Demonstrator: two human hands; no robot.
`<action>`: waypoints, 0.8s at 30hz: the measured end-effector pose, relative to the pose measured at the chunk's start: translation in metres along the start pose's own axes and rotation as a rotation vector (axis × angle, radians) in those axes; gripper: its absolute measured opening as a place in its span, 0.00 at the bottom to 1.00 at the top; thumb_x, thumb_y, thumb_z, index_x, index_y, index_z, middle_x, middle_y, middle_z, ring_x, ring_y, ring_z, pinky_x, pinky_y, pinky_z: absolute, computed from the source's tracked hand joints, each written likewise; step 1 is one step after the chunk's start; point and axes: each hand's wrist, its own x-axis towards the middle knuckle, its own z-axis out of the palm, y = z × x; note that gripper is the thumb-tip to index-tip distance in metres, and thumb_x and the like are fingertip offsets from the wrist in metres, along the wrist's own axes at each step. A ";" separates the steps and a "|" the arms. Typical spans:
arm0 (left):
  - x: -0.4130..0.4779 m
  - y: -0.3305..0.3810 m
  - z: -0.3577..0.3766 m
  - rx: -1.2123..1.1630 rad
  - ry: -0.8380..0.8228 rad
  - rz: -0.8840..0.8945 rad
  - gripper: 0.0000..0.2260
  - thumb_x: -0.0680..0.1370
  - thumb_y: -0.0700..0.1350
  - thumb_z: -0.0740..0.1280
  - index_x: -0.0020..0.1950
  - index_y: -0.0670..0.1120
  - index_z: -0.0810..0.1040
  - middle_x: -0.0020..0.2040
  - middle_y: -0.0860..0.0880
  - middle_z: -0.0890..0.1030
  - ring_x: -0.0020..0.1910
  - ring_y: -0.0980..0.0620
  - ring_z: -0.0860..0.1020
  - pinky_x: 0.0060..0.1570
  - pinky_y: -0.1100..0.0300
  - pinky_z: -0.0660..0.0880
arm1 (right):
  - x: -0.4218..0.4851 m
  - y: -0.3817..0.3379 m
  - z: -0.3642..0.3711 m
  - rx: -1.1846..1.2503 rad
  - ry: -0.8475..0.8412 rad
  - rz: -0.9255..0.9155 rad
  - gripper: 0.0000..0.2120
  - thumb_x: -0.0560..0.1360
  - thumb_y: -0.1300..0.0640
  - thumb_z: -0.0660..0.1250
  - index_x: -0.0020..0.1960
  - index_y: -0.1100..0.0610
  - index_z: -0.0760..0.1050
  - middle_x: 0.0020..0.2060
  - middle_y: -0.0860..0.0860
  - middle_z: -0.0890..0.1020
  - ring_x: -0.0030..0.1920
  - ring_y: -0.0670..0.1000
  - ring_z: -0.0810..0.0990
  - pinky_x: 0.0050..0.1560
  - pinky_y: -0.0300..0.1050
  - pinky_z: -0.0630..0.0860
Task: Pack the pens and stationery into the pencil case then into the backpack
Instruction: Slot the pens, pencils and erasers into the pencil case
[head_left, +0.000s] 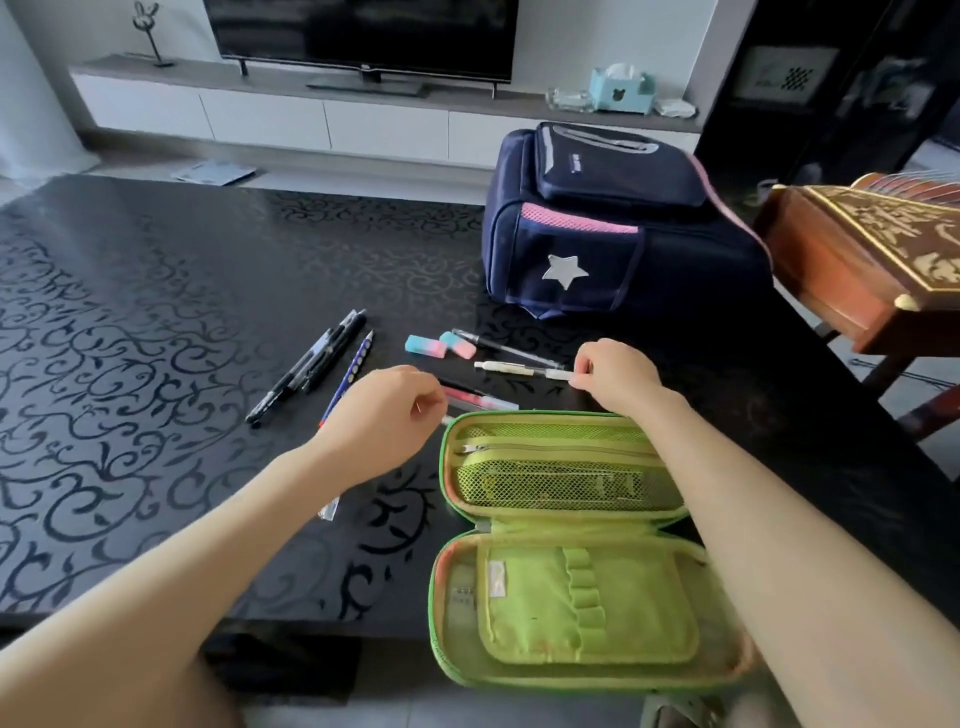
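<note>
A green pencil case (571, 551) lies open on the black table (156, 338), both halves facing up. My right hand (615, 376) pinches the end of a white pen (514, 368) just beyond the case. My left hand (387, 410) hovers with curled fingers over a red pen (480, 399); whether it holds anything is unclear. Two pink-and-blue erasers (441, 345) and a clear pen (506, 349) lie farther back. Black pens (311, 364) and a blue pencil (358, 361) lie to the left. The navy backpack (613, 228) stands at the back right.
A carved wooden box (857, 260) overhangs the table's right side. A clear pen cap or wrapper (329, 509) lies under my left forearm. Beyond the table stand a TV console, a television and a tissue box (621, 88).
</note>
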 end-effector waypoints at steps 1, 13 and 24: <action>-0.001 -0.003 0.000 0.002 -0.002 -0.005 0.05 0.75 0.41 0.64 0.43 0.44 0.80 0.41 0.50 0.78 0.41 0.48 0.76 0.45 0.52 0.75 | -0.004 0.002 -0.002 0.027 -0.008 -0.043 0.06 0.75 0.53 0.65 0.46 0.55 0.76 0.45 0.51 0.77 0.47 0.56 0.76 0.43 0.46 0.69; -0.058 0.047 0.011 -0.073 -0.006 0.189 0.15 0.80 0.51 0.57 0.56 0.45 0.78 0.48 0.52 0.79 0.49 0.48 0.77 0.47 0.59 0.71 | -0.165 0.002 -0.024 0.415 0.087 -0.422 0.04 0.75 0.53 0.66 0.46 0.52 0.78 0.39 0.45 0.80 0.41 0.44 0.75 0.42 0.34 0.70; -0.116 0.016 0.022 -0.133 -0.016 -0.089 0.07 0.77 0.48 0.65 0.51 0.51 0.82 0.43 0.52 0.80 0.46 0.49 0.75 0.45 0.55 0.73 | -0.209 0.032 0.022 0.410 0.283 -0.249 0.13 0.77 0.55 0.62 0.60 0.54 0.75 0.37 0.44 0.75 0.39 0.44 0.74 0.41 0.38 0.71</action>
